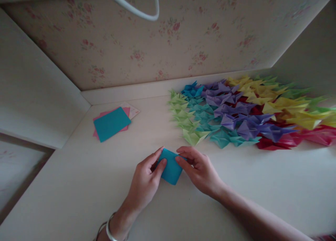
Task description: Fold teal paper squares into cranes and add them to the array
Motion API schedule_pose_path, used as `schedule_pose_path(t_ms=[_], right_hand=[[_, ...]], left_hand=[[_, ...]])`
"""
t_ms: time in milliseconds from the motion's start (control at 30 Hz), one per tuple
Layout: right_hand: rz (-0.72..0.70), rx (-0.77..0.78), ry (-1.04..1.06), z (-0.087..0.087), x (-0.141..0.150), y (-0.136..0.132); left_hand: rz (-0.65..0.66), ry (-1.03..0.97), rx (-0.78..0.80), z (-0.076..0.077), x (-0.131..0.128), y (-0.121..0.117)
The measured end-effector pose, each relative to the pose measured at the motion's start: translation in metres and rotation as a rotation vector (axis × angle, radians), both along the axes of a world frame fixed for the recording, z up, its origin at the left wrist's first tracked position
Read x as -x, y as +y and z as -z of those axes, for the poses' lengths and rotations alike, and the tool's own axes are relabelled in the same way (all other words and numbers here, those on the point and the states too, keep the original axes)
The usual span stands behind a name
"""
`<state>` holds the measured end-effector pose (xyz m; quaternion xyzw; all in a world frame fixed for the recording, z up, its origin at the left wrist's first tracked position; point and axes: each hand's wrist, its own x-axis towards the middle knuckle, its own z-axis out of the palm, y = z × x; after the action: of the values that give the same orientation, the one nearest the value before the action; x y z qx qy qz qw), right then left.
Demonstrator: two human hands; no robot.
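A small folded square of blue origami paper (171,169) is held just above the white table, with one corner pointing toward me. My left hand (148,176) grips its left edge, the thumb on top and the fingers behind. On the opposite side, my right hand (198,169) pinches the upper right corner between thumb and fingers. The fingertips behind the paper are partly hidden. Farther back on the left lies a stack of origami paper (112,123), with a blue-green sheet on top and pink sheets underneath.
Rows of folded paper cranes (231,108) in green, teal, blue, purple, yellow and red cover the back right of the table (147,129). A floral-papered wall (173,45) rises behind. A white cable (131,6) hangs at the top, and a white cabinet side (34,80) stands left.
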<state>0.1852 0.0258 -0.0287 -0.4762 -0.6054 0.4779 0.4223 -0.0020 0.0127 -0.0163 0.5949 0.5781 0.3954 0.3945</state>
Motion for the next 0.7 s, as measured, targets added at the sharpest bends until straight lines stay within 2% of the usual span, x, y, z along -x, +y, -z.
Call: schedule_pose_path(t_ms=[133,333,533,700], right_hand=[[-0.013,0.036,0.038,0.0004,-0.0003,0.0015],[-0.055,0.127,0.153,-0.0038,0.0024,0.0029],[-0.059,0.234,0.23,-0.0059,0.0042,0.0047],[-0.053,0.203,0.174,-0.007,0.0042,0.006]], left_hand=[[0.024,0.092,-0.084,0.0015,0.0005,-0.0016],[0.012,0.176,-0.128,0.0027,0.001,-0.0019],[-0.032,0.166,-0.164,0.0014,0.0014,-0.0013],[-0.029,0.148,-0.136,0.0003,0.0011,-0.0019]])
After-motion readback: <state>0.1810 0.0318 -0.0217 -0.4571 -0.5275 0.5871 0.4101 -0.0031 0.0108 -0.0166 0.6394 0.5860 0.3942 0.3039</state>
